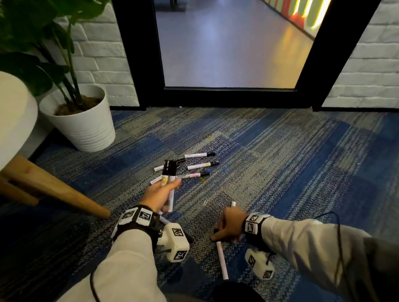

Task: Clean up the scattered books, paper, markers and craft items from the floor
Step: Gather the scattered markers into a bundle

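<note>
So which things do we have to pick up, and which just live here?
To pick up: markers on the carpet; marker bundle in the left hand; marker in the right hand; another marker beside it; paper clips.
Just there: potted plant; round table; glass door.

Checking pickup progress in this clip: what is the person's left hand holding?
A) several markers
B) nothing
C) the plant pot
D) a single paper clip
A: the left hand has its fingers curled round several markers, while other markers lie loose on the carpet beyond it.
</note>
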